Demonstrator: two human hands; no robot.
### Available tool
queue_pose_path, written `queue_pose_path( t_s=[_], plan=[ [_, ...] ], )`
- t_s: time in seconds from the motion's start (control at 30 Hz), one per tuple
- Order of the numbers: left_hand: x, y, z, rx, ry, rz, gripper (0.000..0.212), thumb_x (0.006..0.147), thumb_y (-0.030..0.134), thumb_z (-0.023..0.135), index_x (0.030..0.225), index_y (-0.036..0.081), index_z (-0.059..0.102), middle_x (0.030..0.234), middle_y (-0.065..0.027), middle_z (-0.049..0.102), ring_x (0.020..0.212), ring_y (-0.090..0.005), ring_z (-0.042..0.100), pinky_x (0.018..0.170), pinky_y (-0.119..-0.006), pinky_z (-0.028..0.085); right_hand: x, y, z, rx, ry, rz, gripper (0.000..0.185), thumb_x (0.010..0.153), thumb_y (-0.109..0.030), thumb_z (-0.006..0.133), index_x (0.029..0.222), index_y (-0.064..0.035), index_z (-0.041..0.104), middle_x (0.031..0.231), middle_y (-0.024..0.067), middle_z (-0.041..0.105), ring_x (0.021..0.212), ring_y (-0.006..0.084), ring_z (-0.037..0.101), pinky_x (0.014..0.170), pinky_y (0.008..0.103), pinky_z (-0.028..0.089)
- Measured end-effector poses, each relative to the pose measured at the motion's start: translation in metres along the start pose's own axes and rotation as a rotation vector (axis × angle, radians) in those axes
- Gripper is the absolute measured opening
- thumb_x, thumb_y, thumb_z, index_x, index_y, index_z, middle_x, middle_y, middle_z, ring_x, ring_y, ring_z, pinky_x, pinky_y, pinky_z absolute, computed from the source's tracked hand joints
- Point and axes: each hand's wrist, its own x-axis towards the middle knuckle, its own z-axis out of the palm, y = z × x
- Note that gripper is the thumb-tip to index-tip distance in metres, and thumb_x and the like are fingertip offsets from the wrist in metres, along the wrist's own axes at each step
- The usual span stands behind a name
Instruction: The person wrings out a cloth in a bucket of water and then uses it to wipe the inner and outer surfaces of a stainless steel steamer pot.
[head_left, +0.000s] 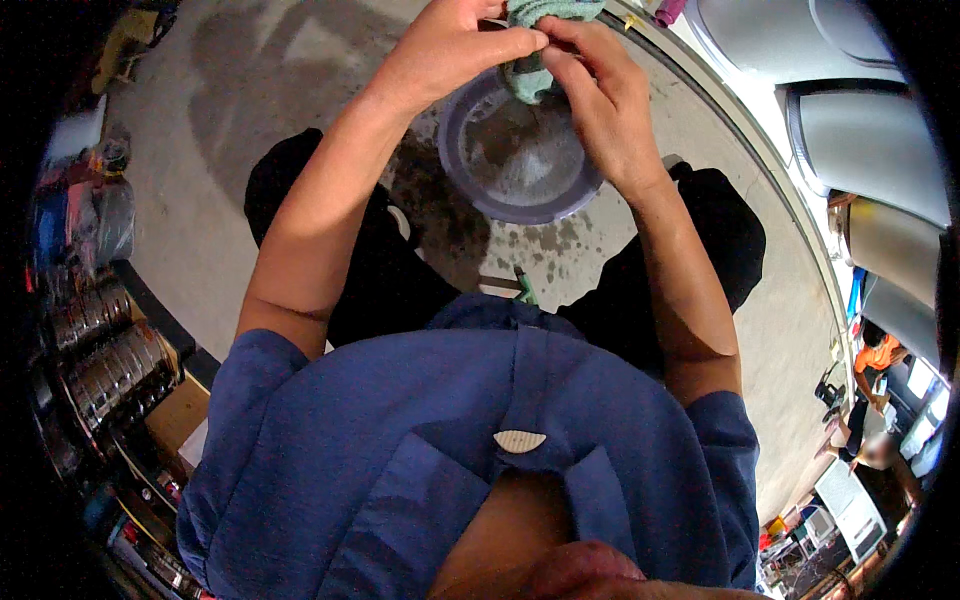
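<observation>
My left hand (469, 45) and my right hand (604, 90) meet at the top of the head view, both gripping a bunched pale green cloth (532, 86). The left thumb and the right fingertips touch at the cloth's middle, and part of it hangs down between them. Beneath the cloth, on the concrete floor, stands a round grey-purple plastic basin (517, 212) with what looks like water in it. The top of the cloth is cut off by the picture's edge.
Wet patches (450, 232) mark the floor around the basin. A green-handled tool (525, 286) lies between my legs. Shelving with metal parts (112, 352) stands at left. Large grey panels (862, 142) line the right; two people (874, 356) are farther off there.
</observation>
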Motion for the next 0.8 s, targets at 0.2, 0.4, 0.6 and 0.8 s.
queue_pose_path(
  t_s=[0.2,0.4,0.6,0.8],
  plan=[
    [0.002,0.011,-0.008,0.14,0.048,-0.011,0.036,0.093,0.005,0.046,0.127,-0.005,0.053,0.113,-0.0072,0.062,0.097,-0.0106,0.057,0.083,-0.026,0.046,0.022,0.01,-0.028,-0.048,-0.017,-0.188,0.024,0.092,-0.012,0.06,0.114,-0.0013,0.056,0.103,0.006,0.06,0.09,0.014,0.057,0.082,0.027,0.045],
    [0.003,0.012,-0.004,0.051,-0.004,0.052,0.034,0.092,0.003,0.044,0.121,0.001,0.061,0.092,-0.002,0.063,0.072,-0.0065,0.051,0.065,-0.023,0.042,0.021,-0.005,-0.04,0.01,-0.191,0.485,0.019,0.087,-0.014,0.067,0.098,-0.0007,0.058,0.08,0.0025,0.058,0.073,0.0118,0.054,0.071,0.0268,0.045],
    [-0.006,0.017,0.014,0.67,0.201,0.214,0.035,0.091,0.005,0.054,0.125,-0.003,0.056,0.092,-0.0126,0.068,0.069,-0.0114,0.059,0.063,-0.027,0.046,0.009,-0.011,-0.027,-0.428,-0.011,0.229,0.018,0.085,-0.016,0.066,0.091,-0.002,0.057,0.068,0.0075,0.053,0.058,0.0152,0.05,0.059,0.0309,0.042],
    [-0.008,-0.018,0.032,0.313,0.157,0.117,0.044,0.093,0.007,0.054,0.136,0.0,0.047,0.12,-0.0172,0.061,0.107,-0.022,0.06,0.084,-0.032,0.049,-0.008,0.006,-0.006,-0.474,0.066,0.061,0.032,0.083,-0.02,0.069,0.104,-0.0014,0.054,0.089,0.0195,0.064,0.083,0.0308,0.066,0.069,0.0409,0.049]
  ],
)
